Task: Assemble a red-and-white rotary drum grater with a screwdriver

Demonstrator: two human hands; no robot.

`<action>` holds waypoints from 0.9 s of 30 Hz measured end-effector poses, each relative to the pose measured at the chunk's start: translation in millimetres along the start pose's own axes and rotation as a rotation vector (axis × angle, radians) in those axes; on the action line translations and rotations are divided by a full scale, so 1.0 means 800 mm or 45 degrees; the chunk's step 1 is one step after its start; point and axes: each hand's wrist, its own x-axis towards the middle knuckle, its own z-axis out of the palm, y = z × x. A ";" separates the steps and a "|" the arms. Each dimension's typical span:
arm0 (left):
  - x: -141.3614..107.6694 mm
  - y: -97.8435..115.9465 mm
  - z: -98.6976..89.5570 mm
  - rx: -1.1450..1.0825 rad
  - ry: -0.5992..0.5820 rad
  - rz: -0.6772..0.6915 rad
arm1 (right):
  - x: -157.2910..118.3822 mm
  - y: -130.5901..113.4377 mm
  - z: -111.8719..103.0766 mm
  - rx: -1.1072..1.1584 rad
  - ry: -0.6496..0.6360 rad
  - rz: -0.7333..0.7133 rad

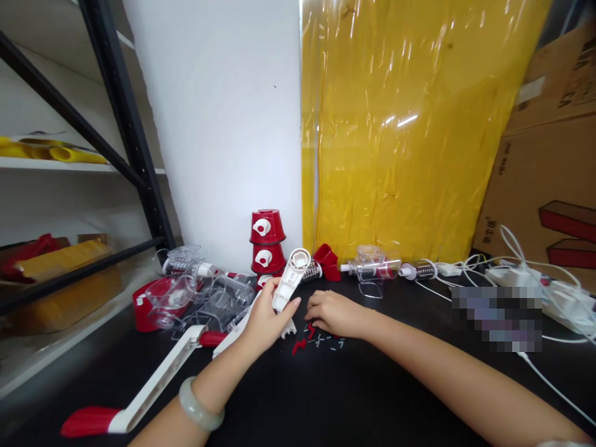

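My left hand (267, 320) is closed round a white plastic arm (292, 279), whose ringed end points up and away from me. Just right of it, my right hand (333, 312) is down at the black table top with its fingers curled together over small parts; what they hold, if anything, is hidden. Small red pieces (300, 346) and thin metal bits (319, 340) lie by those fingertips. Under and beside my left hand are more white parts. A white crank handle with a red grip (90, 421) lies at the front left.
Stacked red bases (267, 257) stand at the back. Clear plastic housings (218, 298) are heaped on the left, grater drums (420, 270) at the back right. A blurred-out object (503, 316), white cables and power strips (561, 298) lie on the right.
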 end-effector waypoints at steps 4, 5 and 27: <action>0.000 0.004 0.000 0.007 0.039 -0.020 | -0.005 -0.005 0.012 0.002 0.088 -0.013; 0.000 0.004 0.000 0.016 0.049 -0.020 | -0.007 -0.004 0.015 0.014 0.110 -0.019; -0.013 0.010 0.004 0.238 -0.120 0.080 | 0.002 -0.016 0.017 1.713 0.892 0.639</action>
